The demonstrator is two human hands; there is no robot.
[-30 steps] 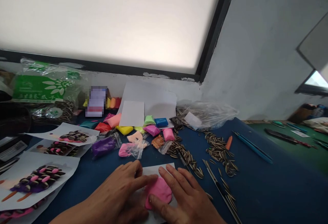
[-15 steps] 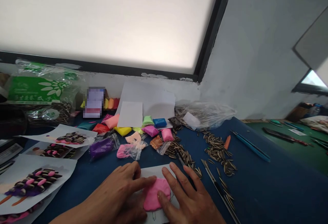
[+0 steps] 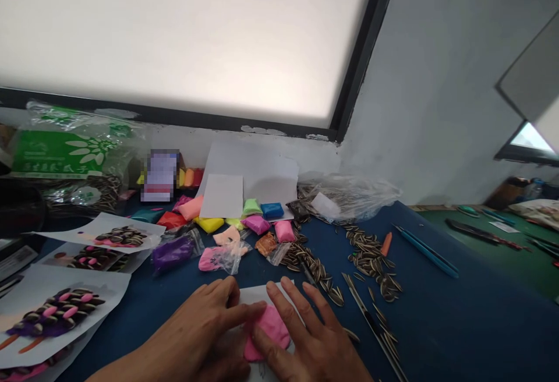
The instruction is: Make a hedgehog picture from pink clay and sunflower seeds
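A flattened piece of pink modelling clay (image 3: 276, 322) lies on a white sheet of paper (image 3: 251, 293) at the table's near edge. My left hand (image 3: 207, 321) rests at its left side, the index finger stretched onto the clay's upper left edge and the other fingers bent. Over the right part of the clay, my right hand (image 3: 312, 335) has its fingers spread, with the thumb pressing on the clay's surface. Faint drawn lines show on the paper below the clay. Much of the sheet is hidden under both hands.
Packets of coloured clay, such as a purple one (image 3: 173, 253), lie beyond my hands. Sunflower seeds (image 3: 369, 254) are piled to the right, near tweezers (image 3: 375, 326) and a blue tool (image 3: 428, 251). Finished seed-and-clay pictures (image 3: 61, 318) stack at left. A phone (image 3: 160, 175) stands behind.
My right hand has shifted slightly left, and its thumb has moved left across the pink clay. The left hand stays almost where it was.
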